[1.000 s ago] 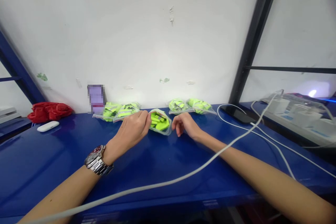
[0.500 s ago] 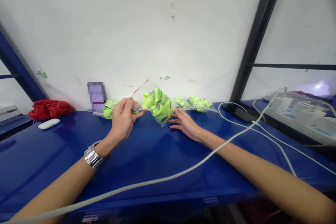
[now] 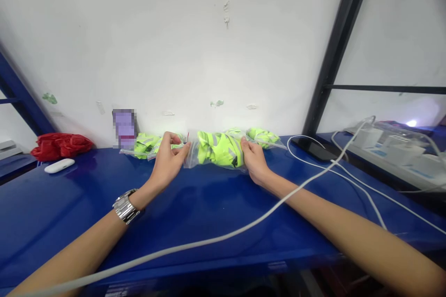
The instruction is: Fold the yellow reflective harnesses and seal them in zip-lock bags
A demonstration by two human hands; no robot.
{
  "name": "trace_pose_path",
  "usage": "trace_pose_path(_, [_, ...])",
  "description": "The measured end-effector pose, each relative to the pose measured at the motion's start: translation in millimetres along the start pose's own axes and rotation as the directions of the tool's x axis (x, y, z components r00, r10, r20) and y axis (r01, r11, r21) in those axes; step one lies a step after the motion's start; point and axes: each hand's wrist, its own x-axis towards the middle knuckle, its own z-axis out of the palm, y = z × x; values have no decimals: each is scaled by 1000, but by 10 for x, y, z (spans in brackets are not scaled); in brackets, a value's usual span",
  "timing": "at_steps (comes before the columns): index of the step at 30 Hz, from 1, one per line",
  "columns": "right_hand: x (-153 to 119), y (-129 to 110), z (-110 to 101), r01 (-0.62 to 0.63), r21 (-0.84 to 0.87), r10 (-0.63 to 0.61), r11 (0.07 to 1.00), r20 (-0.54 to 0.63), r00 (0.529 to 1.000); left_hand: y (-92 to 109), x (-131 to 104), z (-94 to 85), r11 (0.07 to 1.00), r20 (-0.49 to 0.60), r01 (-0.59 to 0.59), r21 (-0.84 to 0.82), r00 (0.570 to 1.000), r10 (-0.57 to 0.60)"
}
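A clear zip bag with a bundled neon-yellow reflective vest (image 3: pixel 220 149) lies level between my two hands, low over the blue table (image 3: pixel 205 209). At its flat left end, my left hand (image 3: pixel 166 160) pinches the plastic near the red-edged opening. My right hand (image 3: pixel 256 161) grips the full right end, thumb on top and fingers hidden behind. Other bagged yellow vests (image 3: pixel 145 144) rest along the wall, partly covered by my left hand. Another bagged vest (image 3: pixel 263 136) lies behind my right hand.
A red cloth bundle (image 3: pixel 62 145) and a white earphone case (image 3: pixel 59 165) lie at left. A phone with a blurred screen (image 3: pixel 124 129) leans on the wall. A white cable (image 3: pixel 209 240) crosses in front of my arms. At right are a black phone (image 3: pixel 313 149) and white chargers (image 3: pixel 400 146).
The bagged vest has come down from a tilted, raised position to lie level. My right hand has closed on its right end, and my left hand has shifted along the opening.
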Motion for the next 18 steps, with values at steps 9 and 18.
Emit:
trace_pose_path(9, [-19, -175, -95, 200, -471, -252, 859, -48, 967, 125, -133, 48, 1000, 513, -17, 2, 858, 14])
trace_pose_path(18, [-50, -315, -86, 241, -605, -310, 759, -9, 951, 191, -223, 100, 936, 487, 190, -297, 873, -22])
